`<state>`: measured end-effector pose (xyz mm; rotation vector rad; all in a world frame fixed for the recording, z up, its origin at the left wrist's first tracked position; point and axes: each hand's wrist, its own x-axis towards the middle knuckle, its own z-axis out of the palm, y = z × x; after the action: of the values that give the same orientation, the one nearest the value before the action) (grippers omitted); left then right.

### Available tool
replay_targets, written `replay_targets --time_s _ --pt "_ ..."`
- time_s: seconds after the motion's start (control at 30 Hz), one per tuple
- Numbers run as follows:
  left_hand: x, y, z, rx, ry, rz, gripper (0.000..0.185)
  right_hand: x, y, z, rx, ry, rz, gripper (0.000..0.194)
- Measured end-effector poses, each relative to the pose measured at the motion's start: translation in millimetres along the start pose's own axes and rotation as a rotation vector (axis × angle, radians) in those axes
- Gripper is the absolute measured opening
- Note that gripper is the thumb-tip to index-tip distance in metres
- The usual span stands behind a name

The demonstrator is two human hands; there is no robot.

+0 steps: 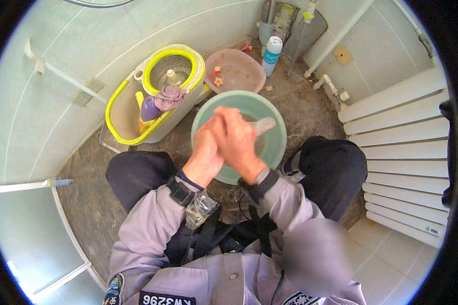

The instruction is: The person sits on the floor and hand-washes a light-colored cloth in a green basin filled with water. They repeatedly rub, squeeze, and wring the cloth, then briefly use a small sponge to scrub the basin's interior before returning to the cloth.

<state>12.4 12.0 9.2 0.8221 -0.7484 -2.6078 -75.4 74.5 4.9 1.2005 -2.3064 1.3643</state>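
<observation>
A pale green plastic basin [275, 152] stands on the floor between my bent knees, and its inside is mostly covered by my hands. My left hand [206, 146] and my right hand [234, 139] are pressed together over it, slightly blurred. Out from the right side of the grip sticks the end of a pale wet cloth [265, 126], bunched and twisted. The rest of the cloth is hidden inside my fingers. Whether there is water in the basin is hard to tell.
A mop bucket [114, 126] at left holds a purple bottle [149, 110]; a mauve cloth [170, 98] hangs by its spinner basket [156, 70]. Behind sit a pink basin [240, 68] with hair ties and an aerosol can [271, 57]. A white radiator [404, 152] lines the right wall.
</observation>
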Motion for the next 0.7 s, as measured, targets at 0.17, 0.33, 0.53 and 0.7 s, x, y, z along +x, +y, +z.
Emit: replay_targets --time_s 0.17,0.33,0.53,0.7 --pt "-11.4 8.1 4.5 0.065 -0.184 0.026 0.045 17.6 47.2 -20.8 0.012 0.069 0.473 0.022" --pt "-8.1 20.7 1.7 0.167 -0.161 0.122 0.042 23.6 73.5 -51.7 0.719 -0.506 0.596 0.033" --pt "-1.5 23.6 -4.4 0.386 -0.119 0.176 0.033 36.0 47.6 -90.7 0.649 -0.861 0.603 0.028" --pt "5.2 15.5 -18.2 0.897 -0.199 0.199 0.027 38.8 34.9 -108.2 0.91 -0.711 0.6 0.02"
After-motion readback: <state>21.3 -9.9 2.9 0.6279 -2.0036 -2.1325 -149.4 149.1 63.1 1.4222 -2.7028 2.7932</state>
